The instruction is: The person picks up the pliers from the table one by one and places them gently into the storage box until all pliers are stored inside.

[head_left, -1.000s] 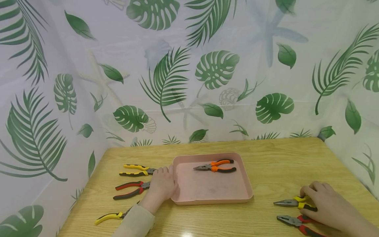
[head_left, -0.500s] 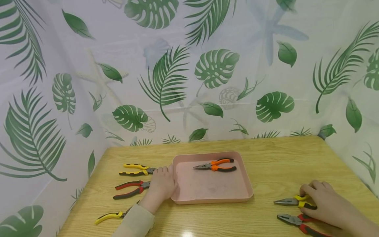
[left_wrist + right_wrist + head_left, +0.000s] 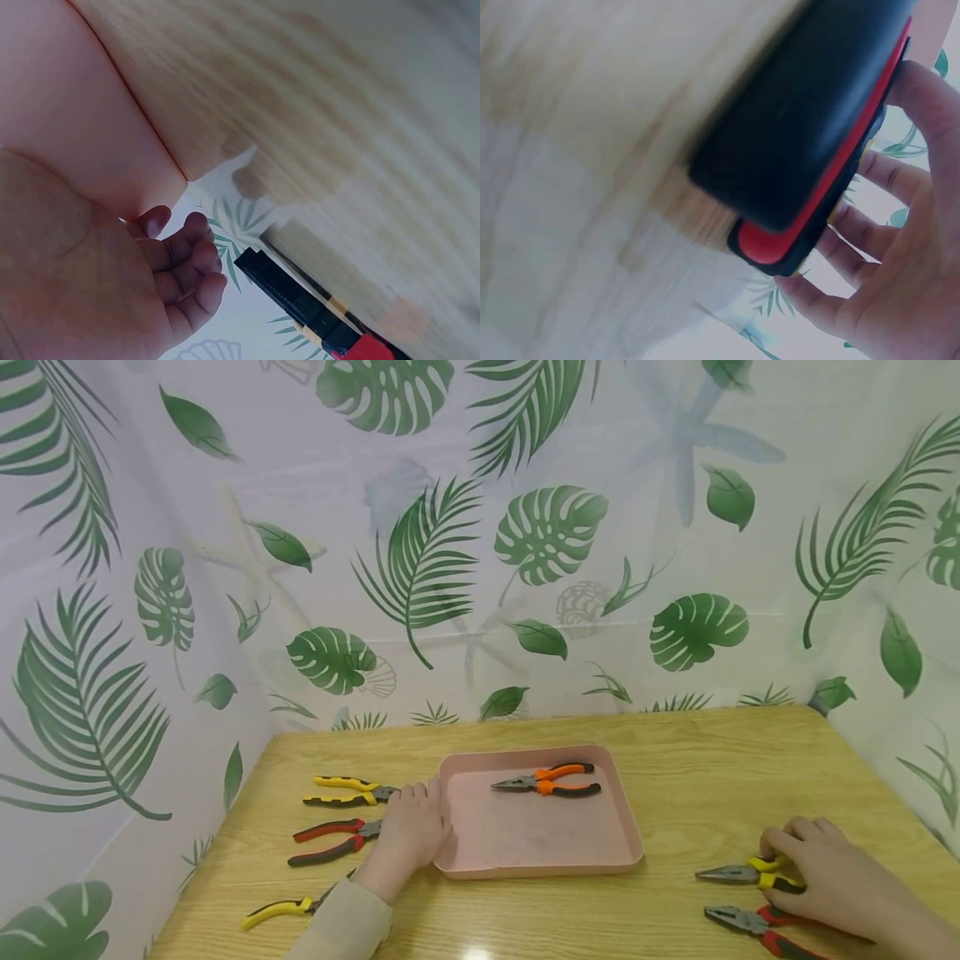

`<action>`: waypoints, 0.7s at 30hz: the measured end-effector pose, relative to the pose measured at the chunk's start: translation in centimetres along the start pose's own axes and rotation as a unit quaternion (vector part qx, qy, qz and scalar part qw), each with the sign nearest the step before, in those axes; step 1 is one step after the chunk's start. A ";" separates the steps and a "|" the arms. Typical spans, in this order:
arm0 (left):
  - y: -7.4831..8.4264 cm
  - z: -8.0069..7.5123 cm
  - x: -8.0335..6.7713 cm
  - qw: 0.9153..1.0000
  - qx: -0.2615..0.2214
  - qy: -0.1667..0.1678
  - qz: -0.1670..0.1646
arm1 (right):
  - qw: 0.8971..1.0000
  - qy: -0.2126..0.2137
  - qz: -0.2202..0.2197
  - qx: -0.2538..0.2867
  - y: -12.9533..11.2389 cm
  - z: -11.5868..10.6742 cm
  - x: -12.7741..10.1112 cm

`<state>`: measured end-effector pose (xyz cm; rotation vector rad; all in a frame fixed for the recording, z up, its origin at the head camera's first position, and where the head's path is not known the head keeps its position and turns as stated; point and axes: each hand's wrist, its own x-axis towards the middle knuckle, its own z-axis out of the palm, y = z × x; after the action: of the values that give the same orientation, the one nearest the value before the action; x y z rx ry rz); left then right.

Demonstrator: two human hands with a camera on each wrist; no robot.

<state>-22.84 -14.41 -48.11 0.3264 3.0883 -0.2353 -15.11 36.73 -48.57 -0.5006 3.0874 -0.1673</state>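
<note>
My left hand point(image 3: 415, 831) holds the left rim of the pink tray point(image 3: 536, 866); in the left wrist view its fingers are bent beside the tray wall point(image 3: 82, 97). Orange-and-black needle-nose pliers point(image 3: 543, 780) lie in the tray. At the right, my right hand point(image 3: 832, 877) grips the handles of yellow-and-black needle-nose pliers point(image 3: 738, 872), whose jaws point left. Just in front of them lie red-and-black pliers point(image 3: 757, 922) with a blunt nose. Their large handle point(image 3: 795, 120) hides part of the grip in the right wrist view.
On the table's left side lie yellow-and-black pliers point(image 3: 348, 791), red-and-black pliers point(image 3: 337, 842) and yellow-handled pliers point(image 3: 281, 910), their heads partly hidden by my left hand and sleeve. A leaf-patterned sheet point(image 3: 480, 568) stands behind the wooden table point(image 3: 720, 777).
</note>
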 end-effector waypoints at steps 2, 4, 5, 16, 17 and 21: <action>0.0 0.1 0.0 1.000 -0.003 0.000 0.000 | 1.000 0.001 0.002 -0.004 0.0 0.0 0.0; 0.0 0.1 0.0 1.000 -0.003 -0.001 -0.001 | 1.000 0.003 0.004 -0.007 0.1 0.1 0.0; 0.0 0.1 -0.1 1.000 -0.003 -0.001 0.000 | 1.000 0.005 0.006 -0.011 0.1 0.0 0.0; 0.0 -0.2 -0.2 1.000 0.003 -0.001 0.002 | 0.999 0.029 0.033 -0.032 -0.1 -0.4 0.3; 0.0 -0.2 -0.2 1.000 0.003 0.000 0.002 | 0.999 0.031 0.033 -0.029 -0.2 -0.4 0.3; 0.0 0.1 0.0 1.000 0.000 0.000 0.000 | 0.999 0.034 0.028 -0.019 -0.2 -0.2 0.4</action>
<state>-22.81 -14.47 -48.16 0.3247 3.0877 -0.2349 -15.44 36.39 -48.35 -0.4168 3.1736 -0.1266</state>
